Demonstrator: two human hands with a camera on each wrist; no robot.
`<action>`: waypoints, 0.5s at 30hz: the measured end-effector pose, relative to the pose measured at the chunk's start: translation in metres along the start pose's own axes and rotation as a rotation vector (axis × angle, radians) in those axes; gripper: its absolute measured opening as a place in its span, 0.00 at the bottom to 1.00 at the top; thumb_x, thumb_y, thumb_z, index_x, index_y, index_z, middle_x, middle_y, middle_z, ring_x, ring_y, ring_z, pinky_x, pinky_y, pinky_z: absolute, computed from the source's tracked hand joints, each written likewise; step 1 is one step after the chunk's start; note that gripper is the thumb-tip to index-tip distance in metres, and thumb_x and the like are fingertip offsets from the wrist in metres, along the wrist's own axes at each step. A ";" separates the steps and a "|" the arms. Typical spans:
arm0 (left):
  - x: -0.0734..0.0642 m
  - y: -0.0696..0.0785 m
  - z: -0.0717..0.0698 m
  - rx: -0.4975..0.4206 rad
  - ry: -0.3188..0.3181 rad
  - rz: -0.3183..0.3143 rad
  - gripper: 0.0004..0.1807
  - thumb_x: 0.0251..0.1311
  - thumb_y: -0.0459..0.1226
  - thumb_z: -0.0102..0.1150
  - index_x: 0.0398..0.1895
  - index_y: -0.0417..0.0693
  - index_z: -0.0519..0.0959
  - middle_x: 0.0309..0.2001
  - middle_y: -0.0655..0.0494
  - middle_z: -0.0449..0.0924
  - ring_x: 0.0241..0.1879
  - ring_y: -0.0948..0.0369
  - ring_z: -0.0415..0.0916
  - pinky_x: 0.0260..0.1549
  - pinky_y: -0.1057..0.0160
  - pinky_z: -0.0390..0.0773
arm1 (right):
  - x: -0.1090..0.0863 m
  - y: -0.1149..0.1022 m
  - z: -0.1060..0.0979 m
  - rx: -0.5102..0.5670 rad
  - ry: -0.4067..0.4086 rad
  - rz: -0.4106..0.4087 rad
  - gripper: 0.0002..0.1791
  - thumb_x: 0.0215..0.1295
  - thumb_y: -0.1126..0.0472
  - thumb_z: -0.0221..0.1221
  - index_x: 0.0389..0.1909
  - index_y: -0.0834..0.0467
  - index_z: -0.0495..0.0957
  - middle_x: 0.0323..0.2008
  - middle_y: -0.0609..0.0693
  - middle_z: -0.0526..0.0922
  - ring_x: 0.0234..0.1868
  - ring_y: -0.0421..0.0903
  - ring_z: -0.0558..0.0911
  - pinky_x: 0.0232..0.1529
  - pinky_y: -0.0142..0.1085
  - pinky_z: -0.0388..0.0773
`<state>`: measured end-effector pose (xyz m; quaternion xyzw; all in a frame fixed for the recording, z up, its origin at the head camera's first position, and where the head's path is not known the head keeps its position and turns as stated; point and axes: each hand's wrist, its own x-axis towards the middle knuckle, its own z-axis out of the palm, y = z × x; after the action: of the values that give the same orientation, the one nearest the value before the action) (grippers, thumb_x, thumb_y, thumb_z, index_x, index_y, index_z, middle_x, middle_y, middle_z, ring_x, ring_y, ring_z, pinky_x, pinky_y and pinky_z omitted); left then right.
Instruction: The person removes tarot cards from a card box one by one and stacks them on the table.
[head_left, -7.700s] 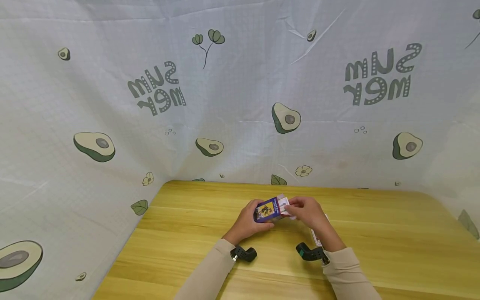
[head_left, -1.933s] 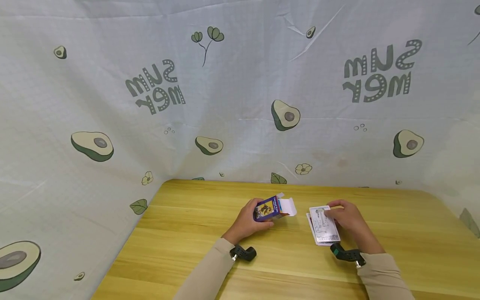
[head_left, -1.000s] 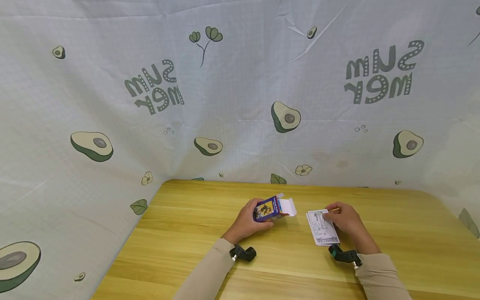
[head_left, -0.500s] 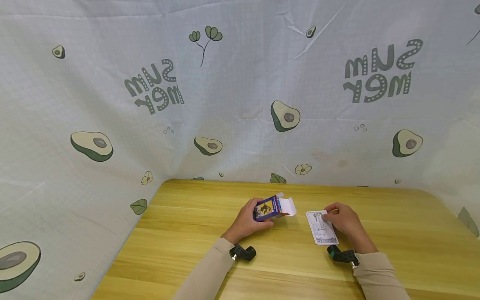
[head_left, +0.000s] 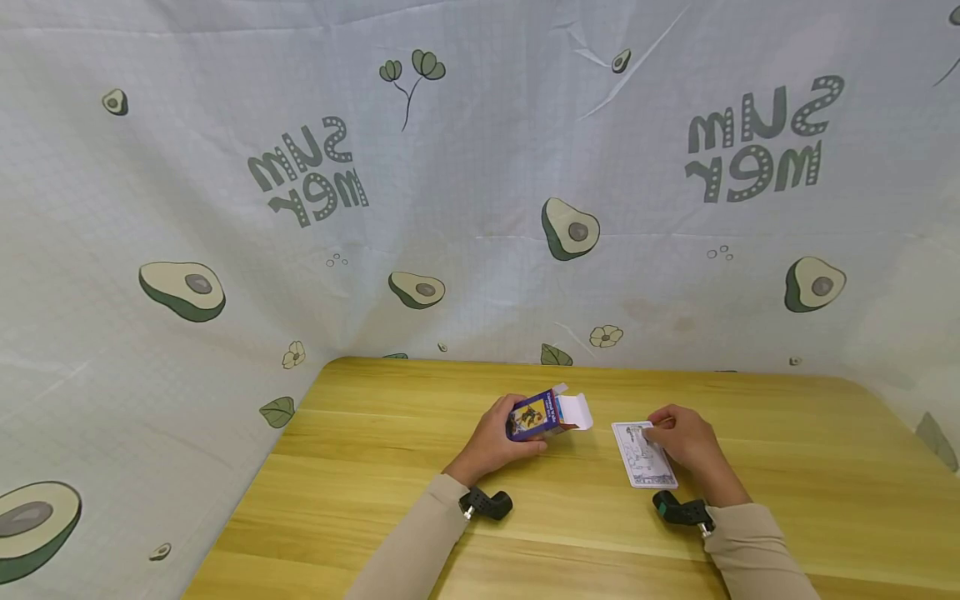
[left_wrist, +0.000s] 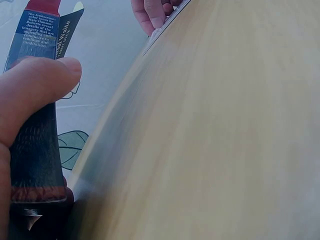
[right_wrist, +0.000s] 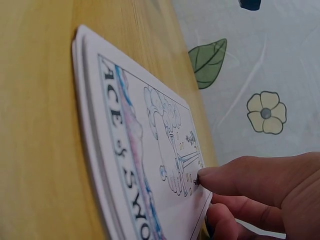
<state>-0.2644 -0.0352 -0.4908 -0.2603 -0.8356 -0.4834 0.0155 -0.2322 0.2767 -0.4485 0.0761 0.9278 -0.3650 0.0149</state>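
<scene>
My left hand (head_left: 495,442) grips a small purple tarot card box (head_left: 532,417) with a yellow picture on its front. The box's top flap hangs open toward the right. In the left wrist view the thumb lies across the box's printed side (left_wrist: 37,37). To the right, a small stack of tarot cards (head_left: 641,458) lies on the table, its top card reading "ACE of SWO…" in the right wrist view. My right hand (head_left: 686,437) pinches the stack's far right edge, thumb on the top card (right_wrist: 145,150) and the other fingers curled by its edge.
The yellow wood-grain table (head_left: 390,467) runs back to a pale curtain (head_left: 480,208) printed with avocados and lettering. A black wrist camera (head_left: 486,505) is on the left wrist, another black camera (head_left: 678,508) on the right.
Earlier, the right hand was at the box's mouth with a card. It then moved right to the stack, where a card lay askew; the cards now lie squared. The left hand stays put.
</scene>
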 end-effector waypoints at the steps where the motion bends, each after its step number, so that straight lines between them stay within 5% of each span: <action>1: 0.000 0.000 0.000 0.000 0.001 0.001 0.38 0.48 0.50 0.73 0.60 0.52 0.67 0.50 0.59 0.72 0.44 0.64 0.70 0.45 0.66 0.73 | 0.000 0.000 0.000 0.000 0.000 0.002 0.19 0.61 0.62 0.60 0.47 0.71 0.73 0.37 0.64 0.77 0.35 0.54 0.75 0.32 0.37 0.72; 15: -0.001 0.005 -0.001 -0.015 -0.003 -0.001 0.37 0.49 0.50 0.72 0.61 0.51 0.67 0.51 0.57 0.72 0.45 0.64 0.70 0.46 0.65 0.72 | -0.001 -0.001 -0.001 -0.011 0.000 -0.005 0.19 0.60 0.61 0.61 0.46 0.71 0.73 0.37 0.64 0.78 0.35 0.54 0.75 0.34 0.40 0.72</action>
<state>-0.2612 -0.0348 -0.4867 -0.2607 -0.8323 -0.4891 0.0119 -0.2311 0.2766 -0.4469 0.0737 0.9300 -0.3598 0.0146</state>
